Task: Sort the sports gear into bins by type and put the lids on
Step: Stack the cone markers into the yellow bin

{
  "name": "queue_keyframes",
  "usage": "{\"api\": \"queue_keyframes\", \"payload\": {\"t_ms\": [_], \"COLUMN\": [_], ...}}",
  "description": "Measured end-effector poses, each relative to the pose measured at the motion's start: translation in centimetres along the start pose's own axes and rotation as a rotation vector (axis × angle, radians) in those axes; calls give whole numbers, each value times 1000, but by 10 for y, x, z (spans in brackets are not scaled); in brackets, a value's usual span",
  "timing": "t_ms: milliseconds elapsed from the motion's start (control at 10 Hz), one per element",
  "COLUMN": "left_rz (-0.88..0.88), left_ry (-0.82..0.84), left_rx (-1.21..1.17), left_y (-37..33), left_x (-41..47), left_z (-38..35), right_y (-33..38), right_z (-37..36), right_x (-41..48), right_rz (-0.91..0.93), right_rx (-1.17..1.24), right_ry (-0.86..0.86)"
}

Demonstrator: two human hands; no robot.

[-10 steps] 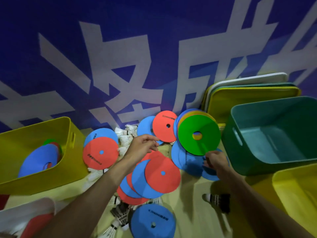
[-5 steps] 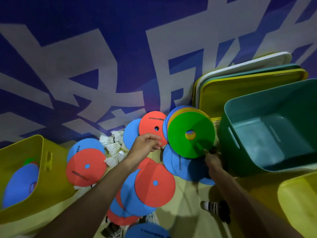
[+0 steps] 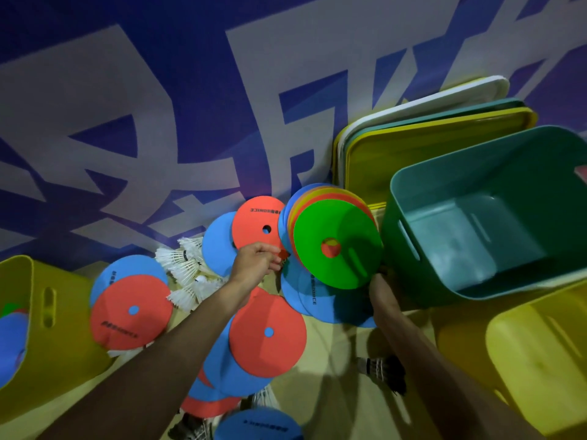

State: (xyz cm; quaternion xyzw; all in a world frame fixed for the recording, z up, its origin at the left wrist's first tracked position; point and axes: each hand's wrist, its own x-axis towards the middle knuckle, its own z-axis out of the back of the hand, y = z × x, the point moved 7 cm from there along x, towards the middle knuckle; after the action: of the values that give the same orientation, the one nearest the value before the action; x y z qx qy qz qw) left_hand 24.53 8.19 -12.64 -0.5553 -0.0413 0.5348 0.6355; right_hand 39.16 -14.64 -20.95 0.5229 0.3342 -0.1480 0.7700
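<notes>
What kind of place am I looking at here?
Probably a sports hall or gym: flat marker discs and white shuttlecocks lie scattered below a blue banner with large white characters.

A blue wall is recorded across the upper part of the frame, printed with large white characters cut off at the edges. A pale beige floor is noted in the lower centre, with dark shadows cast upon it.
</notes>
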Motion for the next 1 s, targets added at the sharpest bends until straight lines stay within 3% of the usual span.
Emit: {"api": "queue_keyframes", "payload": {"t_ms": [300, 500, 800, 1000], "left_rz": [29, 133, 211, 95], "left_ry": [-23, -63, -216, -118], "left_rx": [16, 52, -144, -178], "left_y": [20, 32, 88, 30], "left_x": [20, 36, 84, 28], "left_z": [-28, -57, -68, -45], "right_y": [57, 84, 90, 101], "right_z": [-31, -43, -36, -33], "right_x": [-21, -23, -22, -36], "right_rz": [0, 12, 25, 90], "right_rx": [343, 355, 297, 260], "right_ry": [196, 258, 281, 285]}}
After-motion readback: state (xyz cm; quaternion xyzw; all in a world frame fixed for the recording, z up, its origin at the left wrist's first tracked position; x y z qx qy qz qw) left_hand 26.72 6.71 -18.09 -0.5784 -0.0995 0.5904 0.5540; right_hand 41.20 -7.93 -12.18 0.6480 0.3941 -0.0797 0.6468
